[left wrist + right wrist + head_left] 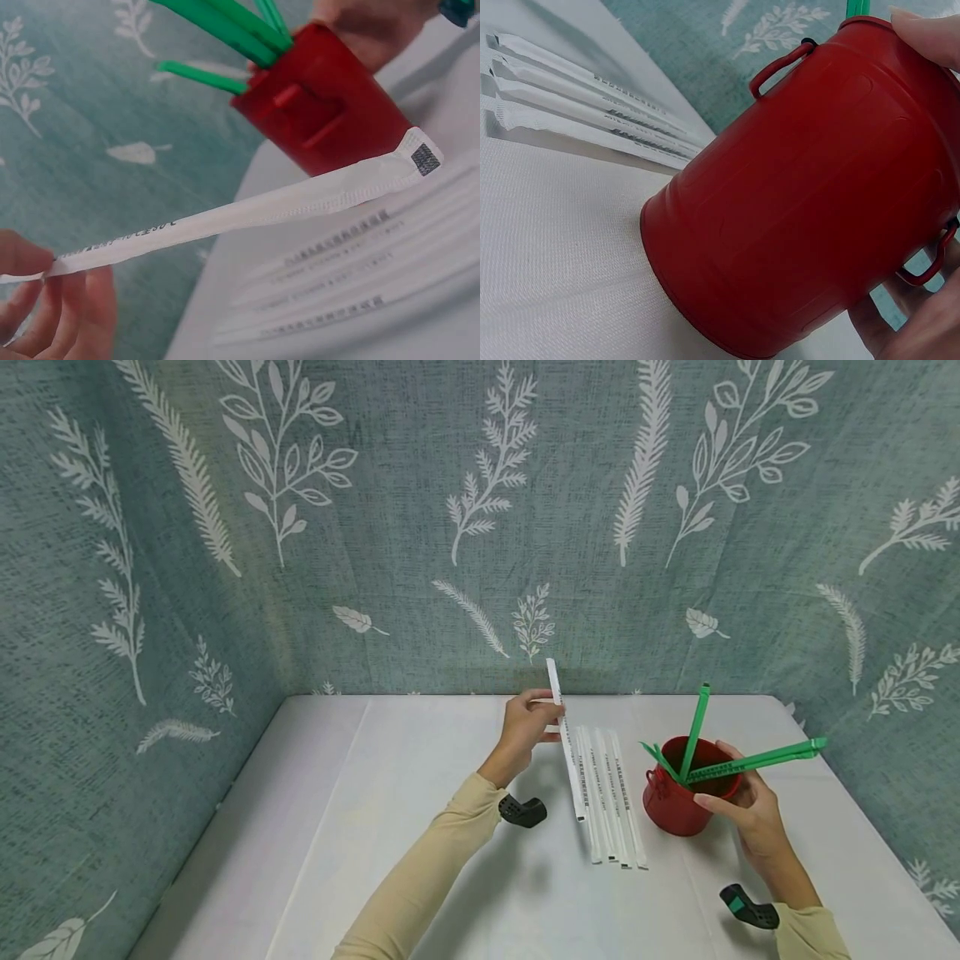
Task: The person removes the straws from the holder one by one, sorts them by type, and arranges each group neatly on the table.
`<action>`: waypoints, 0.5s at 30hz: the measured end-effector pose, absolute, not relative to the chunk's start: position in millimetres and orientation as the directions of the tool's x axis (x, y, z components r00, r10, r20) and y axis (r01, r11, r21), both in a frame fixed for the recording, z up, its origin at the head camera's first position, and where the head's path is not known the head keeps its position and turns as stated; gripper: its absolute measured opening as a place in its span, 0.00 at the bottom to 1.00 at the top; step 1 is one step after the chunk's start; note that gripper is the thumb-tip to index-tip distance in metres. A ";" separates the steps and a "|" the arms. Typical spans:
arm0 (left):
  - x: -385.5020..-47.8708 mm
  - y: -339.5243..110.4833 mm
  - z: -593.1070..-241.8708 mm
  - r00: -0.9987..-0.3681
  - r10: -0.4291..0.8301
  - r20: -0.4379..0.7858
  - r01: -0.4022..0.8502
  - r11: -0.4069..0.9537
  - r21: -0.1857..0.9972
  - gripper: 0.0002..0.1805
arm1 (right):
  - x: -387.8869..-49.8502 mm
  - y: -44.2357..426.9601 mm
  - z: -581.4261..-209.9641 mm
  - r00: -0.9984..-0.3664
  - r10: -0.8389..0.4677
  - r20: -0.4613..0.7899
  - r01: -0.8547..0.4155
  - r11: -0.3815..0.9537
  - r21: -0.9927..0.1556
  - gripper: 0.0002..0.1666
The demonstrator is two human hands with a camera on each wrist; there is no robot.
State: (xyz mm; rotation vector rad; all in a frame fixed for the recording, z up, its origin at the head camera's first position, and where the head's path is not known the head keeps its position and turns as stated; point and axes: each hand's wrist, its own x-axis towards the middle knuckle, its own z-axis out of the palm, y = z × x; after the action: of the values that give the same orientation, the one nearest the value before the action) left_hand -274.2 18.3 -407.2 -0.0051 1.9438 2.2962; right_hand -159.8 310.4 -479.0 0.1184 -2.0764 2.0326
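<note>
My left hand pinches a long white paper-wrapped straw near its upper part, thumb against fingers. The straw slants upward, its lower end over the row on the table. Several more white wrapped straws lie side by side just right of it. With fingers and thumb around its right side, my right hand grips a small red metal bucket with side handles. The bucket looks tilted. Green wrapped sticks lean out of it in different directions; their lower ends are hidden inside.
All of this is on a table with a white cloth. Behind and at both sides hangs a grey-green curtain with white leaf prints. Black wrist devices sit by both sleeves.
</note>
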 end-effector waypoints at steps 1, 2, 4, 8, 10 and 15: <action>-274.2 19.0 -409.6 -0.991 0.099 -0.094 -0.109 -0.152 0.982 0.17 | -159.7 310.1 -479.0 -0.970 0.104 0.221 -0.219 0.036 -0.975 0.45; -274.2 19.5 -412.3 -0.990 0.099 -0.101 -0.114 -0.145 0.983 0.17 | -159.8 310.0 -478.9 -0.970 0.103 0.222 -0.219 0.039 -0.975 0.45; -274.4 20.5 -417.6 -0.989 0.099 -0.113 -0.126 -0.131 0.983 0.17 | -160.0 309.8 -478.8 -0.969 0.101 0.223 -0.220 0.045 -0.974 0.45; -274.8 22.1 -427.7 -0.988 0.093 -0.127 -0.136 -0.101 0.986 0.16 | -160.5 309.8 -479.1 -0.970 0.098 0.224 -0.220 0.054 -0.974 0.45; -275.1 23.6 -431.7 -0.987 0.087 -0.132 -0.139 -0.086 0.987 0.16 | -160.3 309.9 -479.3 -0.970 0.097 0.225 -0.221 0.052 -0.974 0.45; -276.0 27.3 -442.0 -0.983 0.090 -0.162 -0.167 -0.053 0.984 0.15 | -158.9 310.3 -478.8 -0.969 0.097 0.228 -0.225 0.044 -0.973 0.45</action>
State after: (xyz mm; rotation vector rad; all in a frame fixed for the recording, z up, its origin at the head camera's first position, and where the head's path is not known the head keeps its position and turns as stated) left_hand -276.0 27.3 -442.0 -0.0841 2.0303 2.1575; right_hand -158.9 310.3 -478.8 0.1311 -2.0867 2.0201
